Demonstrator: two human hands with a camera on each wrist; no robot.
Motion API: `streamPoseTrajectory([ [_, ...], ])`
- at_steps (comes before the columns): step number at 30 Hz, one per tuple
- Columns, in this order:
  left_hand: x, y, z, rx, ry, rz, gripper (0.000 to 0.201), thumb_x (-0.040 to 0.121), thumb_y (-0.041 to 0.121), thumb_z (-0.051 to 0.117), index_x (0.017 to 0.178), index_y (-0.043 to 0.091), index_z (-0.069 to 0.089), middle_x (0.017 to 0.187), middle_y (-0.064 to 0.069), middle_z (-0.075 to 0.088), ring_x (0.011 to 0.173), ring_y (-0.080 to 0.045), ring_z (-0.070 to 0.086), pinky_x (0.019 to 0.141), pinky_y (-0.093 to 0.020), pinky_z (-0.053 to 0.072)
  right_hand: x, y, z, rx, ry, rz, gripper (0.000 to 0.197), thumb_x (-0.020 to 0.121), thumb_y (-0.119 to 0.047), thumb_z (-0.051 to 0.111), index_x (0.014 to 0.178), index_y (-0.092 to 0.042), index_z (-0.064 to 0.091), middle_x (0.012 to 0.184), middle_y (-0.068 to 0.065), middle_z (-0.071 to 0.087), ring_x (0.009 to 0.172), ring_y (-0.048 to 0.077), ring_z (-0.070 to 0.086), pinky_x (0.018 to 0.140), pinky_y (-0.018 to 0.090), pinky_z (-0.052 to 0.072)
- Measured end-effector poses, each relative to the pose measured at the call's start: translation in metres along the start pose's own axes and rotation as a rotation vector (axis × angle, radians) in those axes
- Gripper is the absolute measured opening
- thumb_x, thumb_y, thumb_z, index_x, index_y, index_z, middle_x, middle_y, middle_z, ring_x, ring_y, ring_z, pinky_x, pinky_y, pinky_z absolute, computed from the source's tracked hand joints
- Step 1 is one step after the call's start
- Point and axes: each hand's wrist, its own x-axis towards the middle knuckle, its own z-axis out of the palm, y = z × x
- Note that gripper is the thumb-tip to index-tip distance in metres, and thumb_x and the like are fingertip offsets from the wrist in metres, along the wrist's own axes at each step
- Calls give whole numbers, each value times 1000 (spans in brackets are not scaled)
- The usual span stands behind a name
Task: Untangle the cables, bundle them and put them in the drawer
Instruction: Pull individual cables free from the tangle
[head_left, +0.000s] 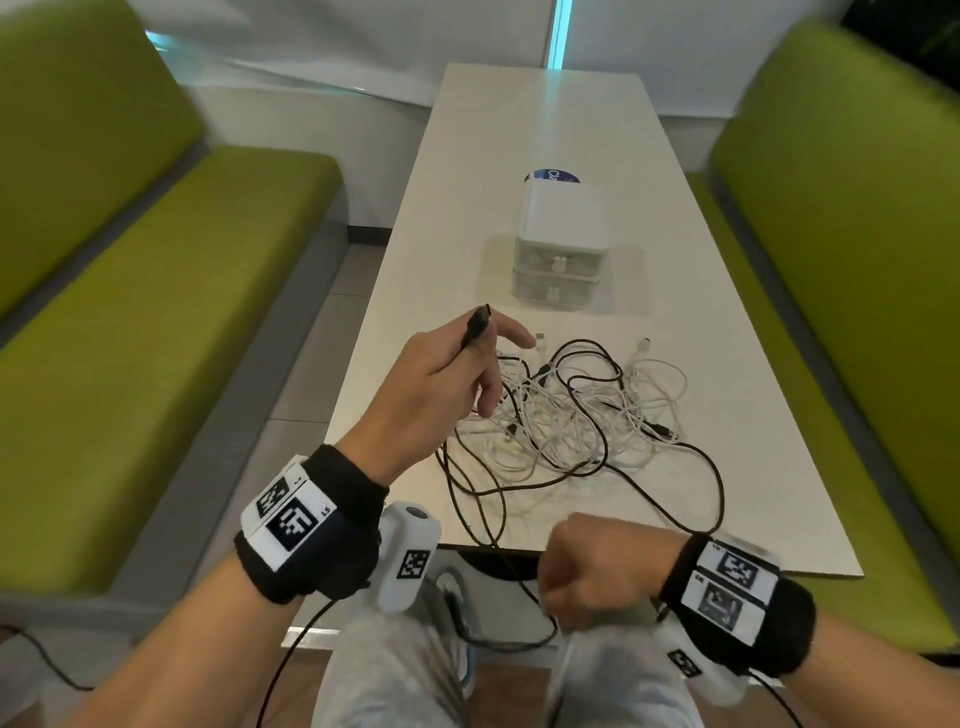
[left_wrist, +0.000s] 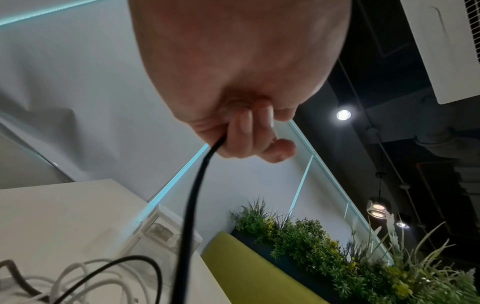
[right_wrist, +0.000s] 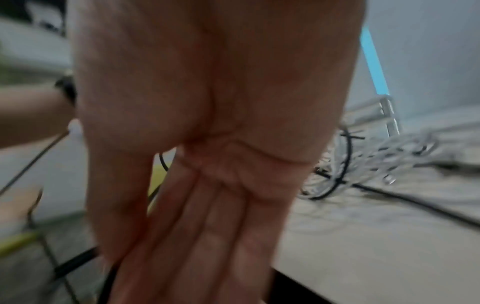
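A tangle of white and black cables (head_left: 571, 410) lies on the near half of the white table (head_left: 519, 156). My left hand (head_left: 470, 353) is raised over the tangle's left side and pinches a black cable just below its plug (head_left: 480, 317), which points up. In the left wrist view, the black cable (left_wrist: 192, 205) runs down from my curled fingers (left_wrist: 246, 133). My right hand (head_left: 582, 577) is a fist below the table's front edge, closed round a black cable (head_left: 717, 483) that hangs off the table. The right wrist view is blurred. A small white drawer unit (head_left: 558, 254) with two shut drawers stands behind the tangle.
Green benches flank the table, one on the left (head_left: 156, 312) and one on the right (head_left: 857, 260). A round blue-labelled object (head_left: 553, 176) sits behind the drawer unit. Green plants (left_wrist: 337, 257) stand behind the right bench. My knees in grey trousers (head_left: 395, 675) are under the table's front edge.
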Motion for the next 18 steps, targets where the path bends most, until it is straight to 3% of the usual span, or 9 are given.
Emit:
streamPoseTrajectory([
  [2, 0, 3, 4, -27, -14, 1, 41, 100, 38, 32, 104, 14, 65, 57, -12, 52, 42, -10, 31, 43, -15, 27, -7, 8, 3, -233, -113, 139, 21, 84, -27, 59, 90, -11, 72, 69, 2, 60, 70, 22, 59, 65, 30, 50],
  [3, -1, 4, 5, -58, -22, -4, 42, 99, 40, 32, 105, 13, 65, 56, -12, 51, 40, -11, 30, 42, -15, 26, -7, 10, 1, -301, -82, 203, 22, 85, -25, 58, 92, -8, 70, 71, 4, 57, 71, 24, 57, 67, 31, 49],
  [5, -1, 6, 6, -123, -30, -21, 44, 99, 41, 31, 106, 12, 64, 56, -12, 50, 38, -13, 27, 39, -18, 23, -5, 14, -10, -330, 136, 278, 23, 88, -24, 53, 92, -9, 69, 82, 8, 62, 80, 26, 61, 73, 33, 52],
  [7, -1, 6, 7, -148, -34, -31, 45, 100, 41, 31, 106, 12, 64, 57, -13, 49, 38, -15, 25, 38, -18, 22, -2, 9, -24, -279, 442, 221, 24, 90, -27, 49, 90, -16, 69, 85, 5, 67, 81, 23, 63, 75, 33, 52],
  [9, -1, 8, 7, -145, -37, -27, 44, 101, 41, 30, 105, 14, 64, 57, -13, 48, 37, -15, 25, 38, -18, 22, 5, -5, -35, -118, 590, 121, 23, 92, -28, 51, 110, -27, 66, 95, -5, 69, 81, 13, 61, 78, 27, 49],
  [11, 0, 10, 7, -144, -40, -21, 44, 101, 40, 28, 105, 14, 64, 56, -14, 48, 36, -14, 25, 37, -19, 21, 14, -24, -38, 42, 557, -2, 41, 92, -27, 57, 132, -36, 51, 117, -10, 62, 86, 6, 54, 85, 25, 44],
  [13, 0, 14, 7, -163, -42, -12, 46, 101, 38, 27, 107, 11, 62, 55, -13, 47, 36, -11, 26, 38, -19, 21, 28, -36, -34, 7, 477, -80, 57, 91, -28, 60, 142, -38, 36, 133, -10, 46, 100, 11, 54, 92, 29, 43],
  [15, 0, 18, 6, -173, -40, 6, 46, 101, 37, 26, 106, 9, 61, 55, -13, 46, 36, -10, 26, 38, -19, 21, 45, -41, -27, -172, 441, -109, 57, 90, -30, 63, 141, -35, 39, 138, -4, 37, 110, 20, 53, 90, 35, 47],
  [18, -1, 23, 0, -178, -32, 28, 47, 100, 38, 26, 106, 8, 61, 53, -12, 46, 35, -13, 25, 38, -21, 19, 63, -43, -17, -355, 499, -91, 40, 89, -27, 65, 126, -18, 53, 126, 7, 41, 109, 28, 51, 81, 38, 49],
])
